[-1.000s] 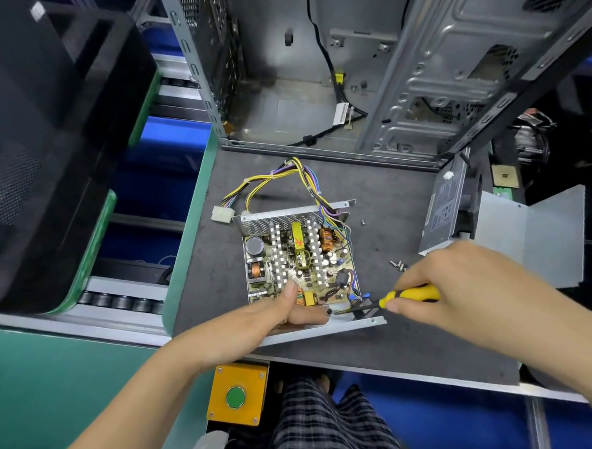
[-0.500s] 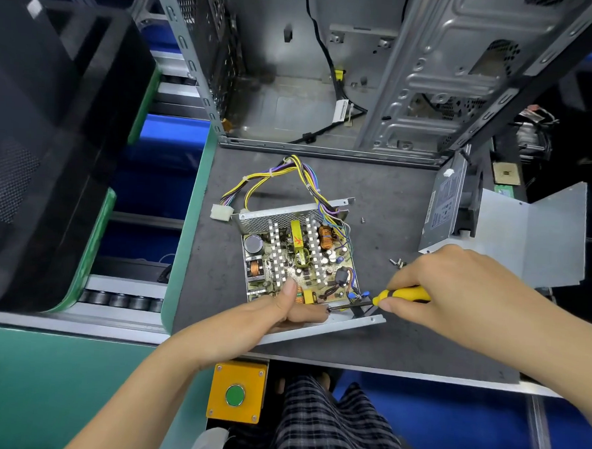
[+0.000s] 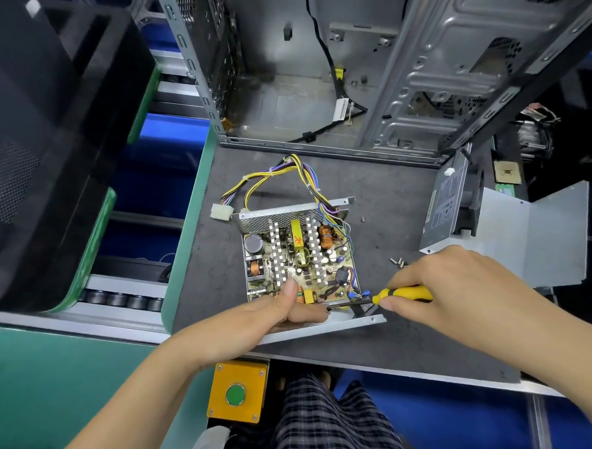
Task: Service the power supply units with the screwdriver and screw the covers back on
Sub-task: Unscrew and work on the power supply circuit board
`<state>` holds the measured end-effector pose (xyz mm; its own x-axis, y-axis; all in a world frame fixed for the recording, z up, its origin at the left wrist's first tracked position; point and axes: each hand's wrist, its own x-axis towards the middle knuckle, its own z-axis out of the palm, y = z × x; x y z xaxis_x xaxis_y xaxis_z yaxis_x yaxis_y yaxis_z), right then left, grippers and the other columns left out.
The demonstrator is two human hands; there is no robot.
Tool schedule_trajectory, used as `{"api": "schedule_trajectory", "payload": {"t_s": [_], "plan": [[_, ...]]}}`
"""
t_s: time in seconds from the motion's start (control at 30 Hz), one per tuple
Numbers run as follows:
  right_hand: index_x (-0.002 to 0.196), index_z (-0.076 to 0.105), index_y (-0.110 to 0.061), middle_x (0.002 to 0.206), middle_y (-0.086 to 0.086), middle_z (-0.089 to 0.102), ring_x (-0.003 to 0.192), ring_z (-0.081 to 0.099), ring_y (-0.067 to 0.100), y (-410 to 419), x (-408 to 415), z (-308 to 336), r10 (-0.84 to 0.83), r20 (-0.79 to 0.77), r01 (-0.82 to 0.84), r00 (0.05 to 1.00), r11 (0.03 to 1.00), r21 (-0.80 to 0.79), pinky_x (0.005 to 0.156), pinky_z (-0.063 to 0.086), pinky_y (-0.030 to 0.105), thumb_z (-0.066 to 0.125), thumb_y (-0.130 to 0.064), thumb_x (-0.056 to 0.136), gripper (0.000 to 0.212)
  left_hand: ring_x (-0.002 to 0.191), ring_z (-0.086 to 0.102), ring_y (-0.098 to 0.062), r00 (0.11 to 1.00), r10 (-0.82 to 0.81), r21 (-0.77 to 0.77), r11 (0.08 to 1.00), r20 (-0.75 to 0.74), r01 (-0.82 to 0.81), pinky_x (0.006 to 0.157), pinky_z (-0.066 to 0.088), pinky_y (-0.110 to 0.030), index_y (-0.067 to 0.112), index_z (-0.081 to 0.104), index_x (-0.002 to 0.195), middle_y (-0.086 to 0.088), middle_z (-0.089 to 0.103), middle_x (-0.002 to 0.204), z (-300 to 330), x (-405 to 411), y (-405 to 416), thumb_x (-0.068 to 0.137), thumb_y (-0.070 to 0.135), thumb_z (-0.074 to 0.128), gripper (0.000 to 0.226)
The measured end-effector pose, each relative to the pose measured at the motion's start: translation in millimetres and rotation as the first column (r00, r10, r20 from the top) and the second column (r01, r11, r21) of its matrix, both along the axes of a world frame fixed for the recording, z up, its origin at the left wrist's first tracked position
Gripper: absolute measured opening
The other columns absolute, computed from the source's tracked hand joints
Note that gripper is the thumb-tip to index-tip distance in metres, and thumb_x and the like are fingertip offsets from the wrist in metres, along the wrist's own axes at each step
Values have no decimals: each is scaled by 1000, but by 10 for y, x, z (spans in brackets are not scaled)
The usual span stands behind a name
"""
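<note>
The right hand point(image 3: 455, 294) is wrapped around the yellow handle of the screwdriver point(image 3: 400, 293). The tool's long axis lies nearly level, with the tip pointing toward 9 o'clock and slightly down at the near corner of the circuit board point(image 3: 299, 262). The left hand point(image 3: 273, 312) clamps the near wall of the open power supply unit point(image 3: 351, 325), thumb on the board edge, probably to stop the chassis sliding under tool pressure. The unit sits mid-mat point(image 3: 401, 343); its cable bundle point(image 3: 283, 175) exits toward 11 o'clock. Loose screws point(image 3: 398, 262) lie at 1 o'clock of the tip. The removed cover point(image 3: 534, 233) stands at 2 o'clock.
</note>
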<state>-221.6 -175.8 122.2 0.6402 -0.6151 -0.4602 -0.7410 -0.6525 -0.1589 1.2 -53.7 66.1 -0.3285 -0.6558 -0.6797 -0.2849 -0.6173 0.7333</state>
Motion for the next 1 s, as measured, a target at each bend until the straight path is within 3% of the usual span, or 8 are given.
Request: {"api": "schedule_trajectory", "payload": {"t_s": [1.0], "plan": [[96,67,-41,78,-14,63,76,56,9,-7,-52,29,-19,8,19,1000,999,44,62,48,26,44,-63,86,33,133,35,15,999,-27,-3,1000,18,27,122,18,-29,44,61,129,37,49,135,-35,15,3,86,70,8,73]]}}
